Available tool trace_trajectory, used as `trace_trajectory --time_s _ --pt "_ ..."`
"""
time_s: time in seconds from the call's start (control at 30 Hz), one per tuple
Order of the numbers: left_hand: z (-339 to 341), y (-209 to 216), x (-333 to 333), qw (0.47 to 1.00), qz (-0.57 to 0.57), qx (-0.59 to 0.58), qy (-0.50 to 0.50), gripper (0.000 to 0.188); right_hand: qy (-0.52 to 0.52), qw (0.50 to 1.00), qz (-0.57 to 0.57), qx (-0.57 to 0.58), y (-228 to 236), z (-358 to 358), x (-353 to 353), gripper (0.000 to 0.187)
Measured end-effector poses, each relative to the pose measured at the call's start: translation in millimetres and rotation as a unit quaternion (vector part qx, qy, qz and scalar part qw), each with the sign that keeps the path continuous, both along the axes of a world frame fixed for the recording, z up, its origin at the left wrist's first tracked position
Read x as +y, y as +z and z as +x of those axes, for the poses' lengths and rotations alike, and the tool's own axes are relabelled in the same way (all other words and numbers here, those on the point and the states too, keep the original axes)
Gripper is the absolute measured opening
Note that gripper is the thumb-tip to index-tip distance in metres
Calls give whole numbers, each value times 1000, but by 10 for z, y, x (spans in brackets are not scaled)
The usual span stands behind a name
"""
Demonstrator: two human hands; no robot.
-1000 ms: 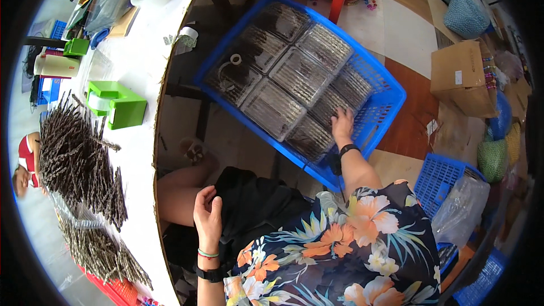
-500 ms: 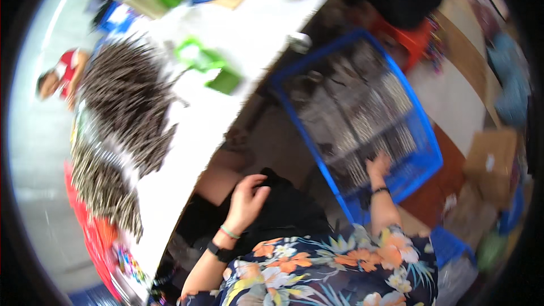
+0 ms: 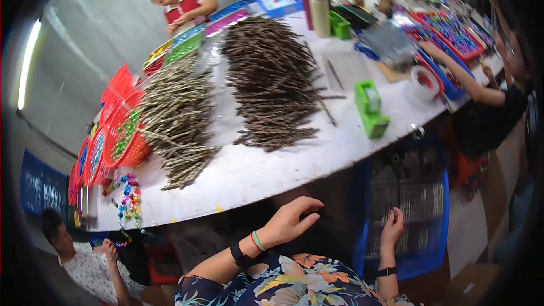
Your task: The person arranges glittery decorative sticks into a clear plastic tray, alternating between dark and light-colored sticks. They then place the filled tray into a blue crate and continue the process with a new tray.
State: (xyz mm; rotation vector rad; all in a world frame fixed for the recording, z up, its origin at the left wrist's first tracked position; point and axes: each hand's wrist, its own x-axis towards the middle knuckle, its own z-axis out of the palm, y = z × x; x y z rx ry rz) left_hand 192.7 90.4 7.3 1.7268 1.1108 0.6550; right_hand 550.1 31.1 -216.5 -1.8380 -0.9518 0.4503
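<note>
My left hand hovers just off the table's near edge, with nothing in it and the thumb apart from loosely bent fingers. Over the blue crate on my right is my right hand; its fingers are slightly curled and apart, and I see nothing held. Rows of thin greyish pieces lie inside that crate, in shadow. On the white table are a big pile of dark brown twisted sticks and, left of it, a pile of paler golden ones. A green tape dispenser stands to their right.
Red baskets of beads line the table's left end, beside colourful bead strings. At the right are a roll of clear tape and bead trays, where another person's arm reaches in. Other people sit at far and lower left.
My view has swung left and up toward the table. My right hand has risen back from the pieces in the crate; my left hand stays near the table's edge.
</note>
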Motion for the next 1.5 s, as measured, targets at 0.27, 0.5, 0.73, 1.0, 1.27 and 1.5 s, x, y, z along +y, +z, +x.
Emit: trace_trajectory --time_s 0.27,0.5,0.73,1.0,1.27,1.5 --pt "-1043 86 -246 926 295 -3 235 20 308 912 199 -185 2317 -1328 1020 13" --pt "-1683 -126 -378 847 345 11 405 18 550 765 156 -297 3198 -2643 1860 36" --pt "-1911 -290 -336 824 351 23 444 21 551 753 112 -341 3290 -3902 2891 53" --pt "-1917 -329 -336 837 360 43 409 21 488 822 89 -279 3657 -4240 3417 33" --pt "-1963 -247 -343 850 343 44 398 20 474 846 56 -237 4594 -3432 2902 15" --pt "-1945 -225 -382 886 304 7 349 27 540 841 -35 8 4130 -2330 2161 59"
